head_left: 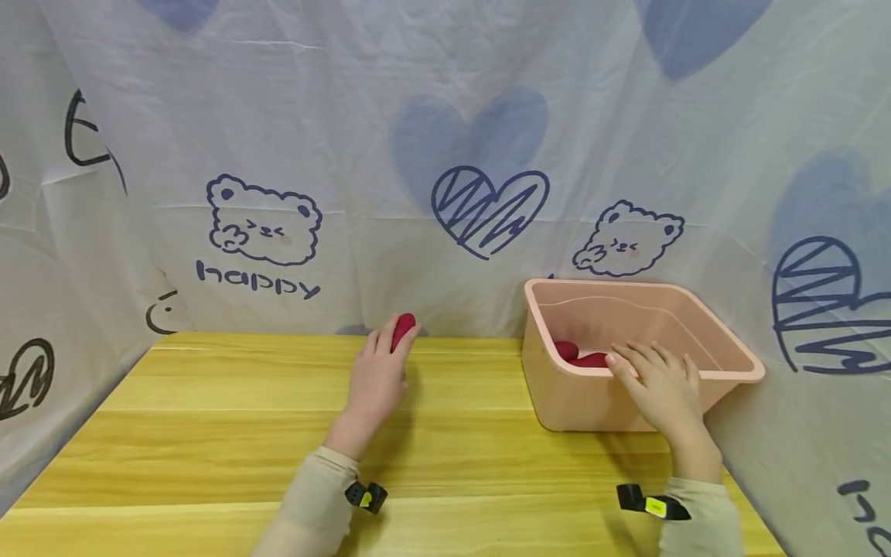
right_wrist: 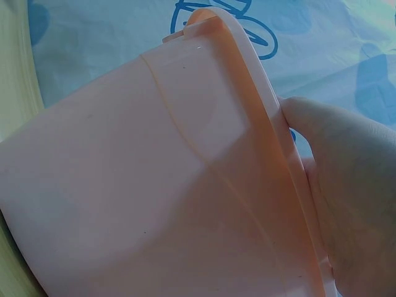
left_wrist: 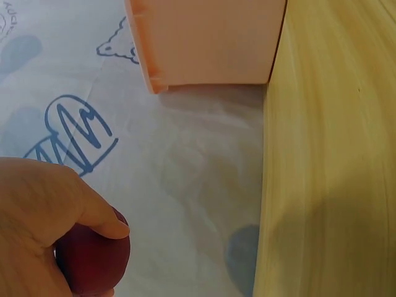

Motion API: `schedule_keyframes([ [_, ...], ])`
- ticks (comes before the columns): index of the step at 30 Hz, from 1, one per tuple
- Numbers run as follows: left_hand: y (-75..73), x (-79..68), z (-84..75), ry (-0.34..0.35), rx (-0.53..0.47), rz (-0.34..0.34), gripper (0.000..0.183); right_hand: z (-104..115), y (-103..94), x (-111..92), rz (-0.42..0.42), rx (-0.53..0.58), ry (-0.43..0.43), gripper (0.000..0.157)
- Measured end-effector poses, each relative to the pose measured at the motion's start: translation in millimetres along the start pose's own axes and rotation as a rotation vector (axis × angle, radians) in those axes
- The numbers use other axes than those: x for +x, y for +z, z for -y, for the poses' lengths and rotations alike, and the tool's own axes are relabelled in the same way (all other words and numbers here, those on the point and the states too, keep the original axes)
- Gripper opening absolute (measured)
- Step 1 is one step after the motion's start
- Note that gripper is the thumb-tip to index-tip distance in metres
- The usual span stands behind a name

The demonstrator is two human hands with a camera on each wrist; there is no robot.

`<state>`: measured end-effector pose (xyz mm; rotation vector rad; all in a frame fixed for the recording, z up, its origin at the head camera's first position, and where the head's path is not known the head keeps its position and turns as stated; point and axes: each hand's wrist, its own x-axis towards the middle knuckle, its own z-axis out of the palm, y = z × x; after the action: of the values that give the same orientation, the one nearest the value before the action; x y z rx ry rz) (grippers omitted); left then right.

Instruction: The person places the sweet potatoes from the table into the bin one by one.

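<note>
My left hand (head_left: pixel 379 375) is raised over the table's back part and grips a smooth, dark red, rounded object (head_left: pixel 403 331). In the left wrist view the thumb lies across that object (left_wrist: pixel 96 260), and part of it is hidden in the hand. To the right, my right hand (head_left: pixel 657 387) reaches over the near rim of a pink plastic bin (head_left: pixel 592 402), its fingers spread and slightly bent. Its thumb is by the rim, seen in the right wrist view. Inside the bin lie dark red objects (head_left: pixel 566 350), partly hidden by the near wall.
The bin stands at the right back of the wooden table (head_left: pixel 230 433), close to the cloth. A printed white cloth (head_left: pixel 362 155) with hearts and bears hangs behind and at both sides. Each wrist wears a black strap (head_left: pixel 366 497).
</note>
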<state>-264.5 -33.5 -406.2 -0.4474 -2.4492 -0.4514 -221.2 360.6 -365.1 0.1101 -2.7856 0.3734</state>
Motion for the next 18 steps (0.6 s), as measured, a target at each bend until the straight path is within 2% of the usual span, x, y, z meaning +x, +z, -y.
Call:
schedule_keyframes([
  [18, 1.6, 6.7, -16.8, 0.098, -0.024, -0.029, 0.064, -0.3, -0.4, -0.5, -0.003, 0.002, 0.002, 0.058],
])
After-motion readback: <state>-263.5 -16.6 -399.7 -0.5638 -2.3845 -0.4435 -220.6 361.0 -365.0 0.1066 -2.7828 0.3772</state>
